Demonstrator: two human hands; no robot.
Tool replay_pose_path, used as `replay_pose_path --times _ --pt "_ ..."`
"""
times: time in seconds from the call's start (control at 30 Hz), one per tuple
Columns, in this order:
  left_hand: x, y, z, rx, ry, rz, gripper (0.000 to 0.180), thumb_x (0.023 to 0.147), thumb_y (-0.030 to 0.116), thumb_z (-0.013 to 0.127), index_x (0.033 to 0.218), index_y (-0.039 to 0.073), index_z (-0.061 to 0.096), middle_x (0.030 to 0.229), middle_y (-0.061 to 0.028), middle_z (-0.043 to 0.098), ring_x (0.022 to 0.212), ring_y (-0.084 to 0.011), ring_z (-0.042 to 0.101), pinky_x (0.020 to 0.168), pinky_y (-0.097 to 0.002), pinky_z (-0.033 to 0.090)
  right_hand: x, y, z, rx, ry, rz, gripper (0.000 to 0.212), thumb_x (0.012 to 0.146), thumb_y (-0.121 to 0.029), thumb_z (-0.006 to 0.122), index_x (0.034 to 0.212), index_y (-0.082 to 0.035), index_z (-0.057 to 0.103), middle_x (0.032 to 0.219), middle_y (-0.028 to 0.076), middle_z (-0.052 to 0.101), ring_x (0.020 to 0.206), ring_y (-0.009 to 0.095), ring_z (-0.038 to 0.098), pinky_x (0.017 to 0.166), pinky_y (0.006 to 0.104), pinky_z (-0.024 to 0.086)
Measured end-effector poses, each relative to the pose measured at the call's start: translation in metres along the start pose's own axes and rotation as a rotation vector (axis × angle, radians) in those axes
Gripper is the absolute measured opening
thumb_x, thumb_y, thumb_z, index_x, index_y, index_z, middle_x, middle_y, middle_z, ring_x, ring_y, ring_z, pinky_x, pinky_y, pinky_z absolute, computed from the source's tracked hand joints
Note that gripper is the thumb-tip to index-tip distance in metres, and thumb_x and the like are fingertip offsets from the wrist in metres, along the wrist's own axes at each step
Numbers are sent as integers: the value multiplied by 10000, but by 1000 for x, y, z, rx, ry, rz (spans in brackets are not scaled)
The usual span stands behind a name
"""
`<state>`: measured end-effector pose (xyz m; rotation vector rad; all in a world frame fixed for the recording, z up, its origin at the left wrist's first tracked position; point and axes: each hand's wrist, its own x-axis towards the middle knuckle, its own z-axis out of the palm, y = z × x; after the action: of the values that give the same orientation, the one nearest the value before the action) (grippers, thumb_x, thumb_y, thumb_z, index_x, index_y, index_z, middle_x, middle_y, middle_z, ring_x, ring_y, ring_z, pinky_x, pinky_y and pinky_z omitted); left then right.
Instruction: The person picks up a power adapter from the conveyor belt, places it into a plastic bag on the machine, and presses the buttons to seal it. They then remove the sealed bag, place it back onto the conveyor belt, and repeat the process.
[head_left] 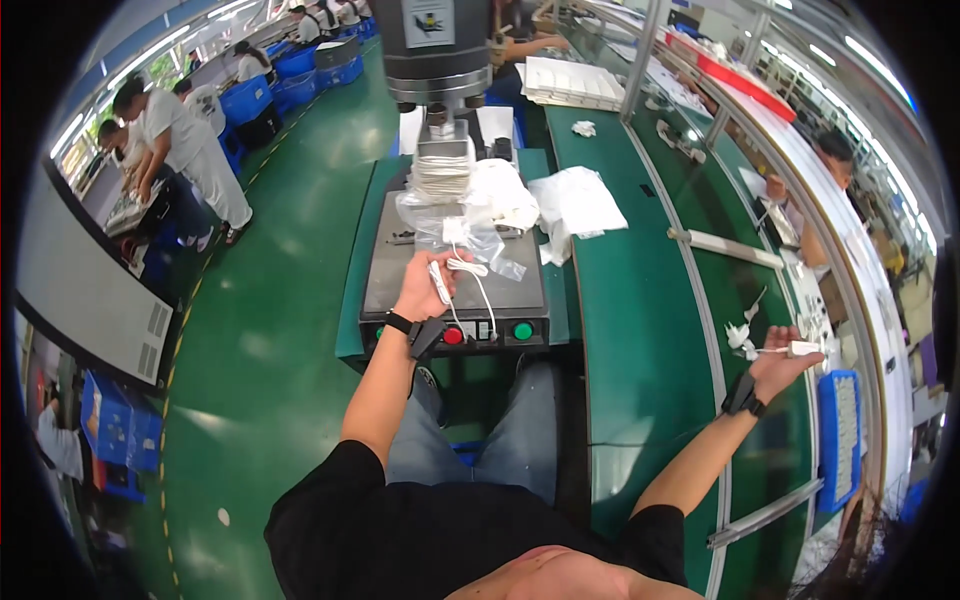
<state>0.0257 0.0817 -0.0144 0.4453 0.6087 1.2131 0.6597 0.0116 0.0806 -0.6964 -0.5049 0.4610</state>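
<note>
Your left grip (425, 287) is curled around a slim white connector (439, 284), its looped white cable (468, 268) above the dark machine base (392, 280), near a clear plastic bag (487, 244). Your right grip (776, 374) is well out to your right, over the green surface (770, 440); a small white plug (803, 349) sits among its fingers, though I cannot tell whether they press on it. A blue tray (827, 420) lies near that grip
</note>
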Motion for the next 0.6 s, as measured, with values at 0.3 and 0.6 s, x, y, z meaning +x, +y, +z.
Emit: replay_pose_path --times 0.3,0.6 --pt "-64 42 17 -400 -37 110 161 865 179 518 907 38 584 881 -75 620 683 -200 539 648 -296 466 -183 26 136 -540 -1000 51 298 986 -184 625 1225 -37 523 793 35 618 494 83 477 458 224 393" --pt "-194 59 -3 -331 -271 863 131 866 122 576 964 63 512 807 -53 490 637 -175 472 604 -291 458 -300 199 256 -470 -1132 885 267 1009 -188 589 1190 6 613 653 -37 533 534 71 461 530 237 414"
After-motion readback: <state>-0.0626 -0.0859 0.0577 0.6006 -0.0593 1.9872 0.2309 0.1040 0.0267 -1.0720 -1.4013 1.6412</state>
